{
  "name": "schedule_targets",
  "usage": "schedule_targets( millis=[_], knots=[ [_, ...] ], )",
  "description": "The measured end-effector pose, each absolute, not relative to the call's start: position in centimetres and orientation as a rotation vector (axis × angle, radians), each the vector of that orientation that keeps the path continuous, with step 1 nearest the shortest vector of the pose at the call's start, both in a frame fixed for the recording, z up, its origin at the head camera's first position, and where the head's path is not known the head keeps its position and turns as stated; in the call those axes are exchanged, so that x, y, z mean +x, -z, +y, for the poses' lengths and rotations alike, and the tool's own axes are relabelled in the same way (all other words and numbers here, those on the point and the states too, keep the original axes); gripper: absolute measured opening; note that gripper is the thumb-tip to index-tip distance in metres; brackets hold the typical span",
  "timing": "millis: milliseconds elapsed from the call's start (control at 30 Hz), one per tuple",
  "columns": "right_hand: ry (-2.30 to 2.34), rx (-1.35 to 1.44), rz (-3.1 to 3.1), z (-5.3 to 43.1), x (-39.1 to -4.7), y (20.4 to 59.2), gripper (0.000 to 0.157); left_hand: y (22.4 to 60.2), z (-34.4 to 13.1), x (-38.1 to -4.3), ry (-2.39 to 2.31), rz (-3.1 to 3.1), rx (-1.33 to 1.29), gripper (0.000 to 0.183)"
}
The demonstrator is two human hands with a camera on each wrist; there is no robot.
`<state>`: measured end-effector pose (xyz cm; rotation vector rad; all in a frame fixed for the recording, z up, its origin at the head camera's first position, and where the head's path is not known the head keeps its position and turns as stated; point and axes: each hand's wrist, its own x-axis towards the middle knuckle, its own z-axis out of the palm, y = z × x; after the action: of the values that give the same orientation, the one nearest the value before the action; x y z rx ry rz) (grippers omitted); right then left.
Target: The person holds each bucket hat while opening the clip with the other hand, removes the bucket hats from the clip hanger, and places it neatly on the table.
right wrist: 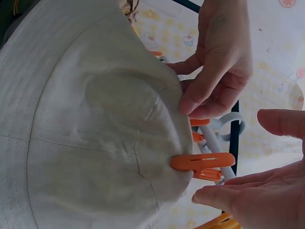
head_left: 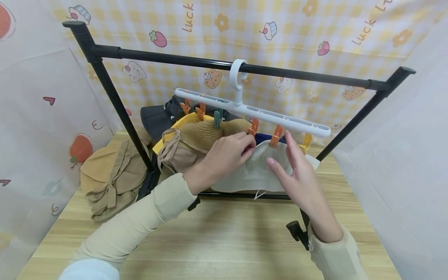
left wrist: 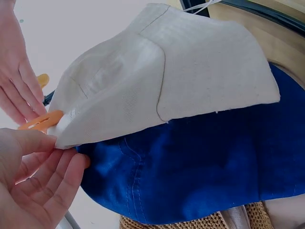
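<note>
A pale off-white bucket hat [head_left: 257,175] hangs from a white clip hanger [head_left: 280,119], with an orange clip [right wrist: 202,161] biting the top of its crown. My left hand [head_left: 225,153] pinches the crown's edge between thumb and fingers, left of that clip; the left wrist view shows this hand [left wrist: 35,181] at the fabric's corner. My right hand [head_left: 304,177] stands beside the clip, thumb apart and fingers straight, holding nothing; in the right wrist view its palm [right wrist: 267,191] is turned up. Behind the pale hat hangs a blue cap [left wrist: 190,167].
A black rack [head_left: 196,61] carries the hanger by its hook. Further left hang a tan knitted hat [head_left: 199,135], a yellow one [head_left: 159,146] and a dark one [head_left: 152,118]. A brown hat [head_left: 117,179] lies on the wooden table [head_left: 227,241]. A yellow clip [head_left: 306,143] is at the hanger's right end.
</note>
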<state>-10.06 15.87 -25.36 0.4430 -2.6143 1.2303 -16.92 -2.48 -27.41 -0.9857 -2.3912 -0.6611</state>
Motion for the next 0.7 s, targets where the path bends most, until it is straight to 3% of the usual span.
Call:
schedule_targets(
  millis=[233, 700],
  knots=[
    [-1.145, 0.341, -2.627, 15.8, -12.0, 25.2, 0.072, 27.3, -2.2, -16.9, 0.653, -2.381, -0.998, 0.009],
    [-1.404, 0.313, -2.489, 16.0, -14.2, 25.3, 0.051, 27.4, -2.2, -17.0, 0.636, -2.381, -0.969, 0.010]
  ],
)
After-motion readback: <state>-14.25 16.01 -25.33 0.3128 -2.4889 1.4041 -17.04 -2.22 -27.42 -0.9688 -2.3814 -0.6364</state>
